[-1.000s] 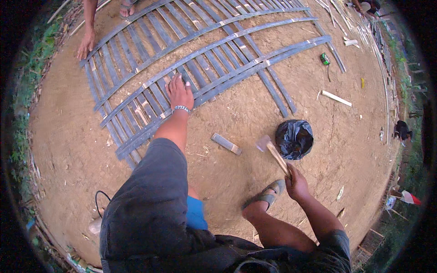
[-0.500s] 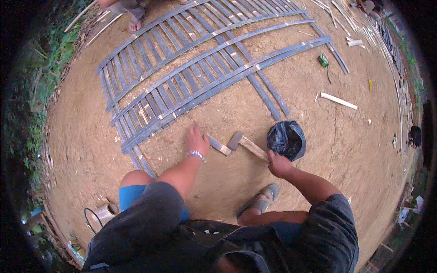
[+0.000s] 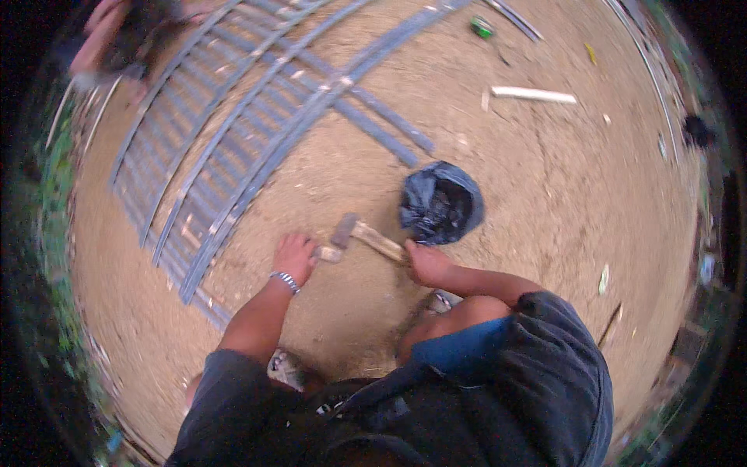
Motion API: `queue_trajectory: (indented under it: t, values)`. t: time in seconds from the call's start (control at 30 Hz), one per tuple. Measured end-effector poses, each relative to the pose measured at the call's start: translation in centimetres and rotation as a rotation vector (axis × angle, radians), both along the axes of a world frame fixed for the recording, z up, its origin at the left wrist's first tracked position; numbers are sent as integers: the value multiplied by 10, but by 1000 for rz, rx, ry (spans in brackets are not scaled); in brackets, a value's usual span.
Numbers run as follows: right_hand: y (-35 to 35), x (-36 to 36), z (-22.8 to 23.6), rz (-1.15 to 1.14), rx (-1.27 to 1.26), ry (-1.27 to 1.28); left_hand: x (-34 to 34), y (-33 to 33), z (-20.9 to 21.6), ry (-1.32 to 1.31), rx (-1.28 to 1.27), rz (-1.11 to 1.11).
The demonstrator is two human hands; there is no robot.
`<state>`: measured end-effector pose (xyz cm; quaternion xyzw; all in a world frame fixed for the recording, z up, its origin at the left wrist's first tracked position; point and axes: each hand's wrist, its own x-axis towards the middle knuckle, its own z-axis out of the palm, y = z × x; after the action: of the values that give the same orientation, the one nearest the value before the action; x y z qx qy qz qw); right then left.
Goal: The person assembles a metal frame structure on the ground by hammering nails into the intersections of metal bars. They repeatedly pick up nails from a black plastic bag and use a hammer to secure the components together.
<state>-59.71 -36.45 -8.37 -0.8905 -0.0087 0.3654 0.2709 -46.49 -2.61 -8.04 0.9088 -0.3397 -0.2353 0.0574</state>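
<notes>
My right hand (image 3: 426, 263) is closed round the end of the wooden handle of a hatchet (image 3: 379, 241). Its dark metal head (image 3: 345, 231) points left, toward my other hand. My left hand (image 3: 296, 255), with a metal bracelet or watch on its wrist, is on a short wooden slat (image 3: 328, 254). Only the slat's pale right end shows, just below the hatchet head; the rest is under my fingers, which are blurred. Just beyond my right hand sits an open black plastic bag (image 3: 419, 206) with dark contents I cannot make out.
A large frame of grey slats (image 3: 233, 206) lies on the dirt at the far left. A person (image 3: 140, 39) is beside its far edge. Beyond the bag lie a pale stick (image 3: 533, 95) and a green tape measure (image 3: 482, 28).
The whole view has swung, so the frame and bag appear further left. My left hand has gone from beside the slat to on it. My right hand keeps hold of the hatchet.
</notes>
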Motion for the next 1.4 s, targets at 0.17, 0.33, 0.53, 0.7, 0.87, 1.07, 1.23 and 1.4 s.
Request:
queue_trajectory:
  t: [0.17, 0.33, 0.53, 0.7, 0.87, 1.07, 1.23, 1.4]
  values:
    - [-6, -9, -6, -153, 151, 71, -1, -50, 40, -88, -411, -172]
    - [-1, -28, -40, -186, 231, -141, -10, -214, 59, 226, -698, -658]
    - [-8, -11, -21, -111, 267, -113, 28, -280, -7, -110, -12, -585]
    - [-8, -37, -73, -142, 259, -44, 23, -270, -25, -159, -140, -686]
    - [-22, -38, -70, -72, 306, -156, 33, -271, -38, -131, -9, -650]
    - [-36, -24, -44, 101, 249, 99, 31, -268, -7, 190, -643, -273]
    - [-25, -23, -12, -92, 248, 115, 9, -199, 53, 422, -870, 309]
    - [-14, -20, -11, -40, 118, 152, -14, -112, 48, 655, -871, 902]
